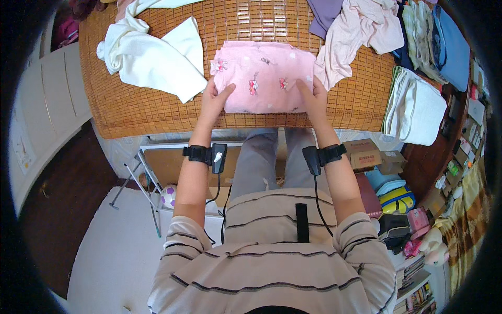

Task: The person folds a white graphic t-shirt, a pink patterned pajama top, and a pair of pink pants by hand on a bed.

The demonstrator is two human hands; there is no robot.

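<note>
A folded pink cloth garment (266,78) printed with small cartoon figures lies flat in front of me over the bamboo mat (157,114). My left hand (215,97) grips its left edge, thumb on top and fingers tucked beneath. At the opposite edge, my right hand (315,98) holds it the same way. To the left is a crumpled white garment (157,62), its corner close to my left hand. A pale pink garment (353,43) lies loosely to the right, reaching up to the folded one.
Folded white cloths (415,106) are stacked at the mat's right edge, below blue folded clothes (451,47). Purple cloth (325,15) lies at the back. Cardboard boxes (361,153) stand low on the right. A folding metal stand (147,176) and a ball (168,196) are below left.
</note>
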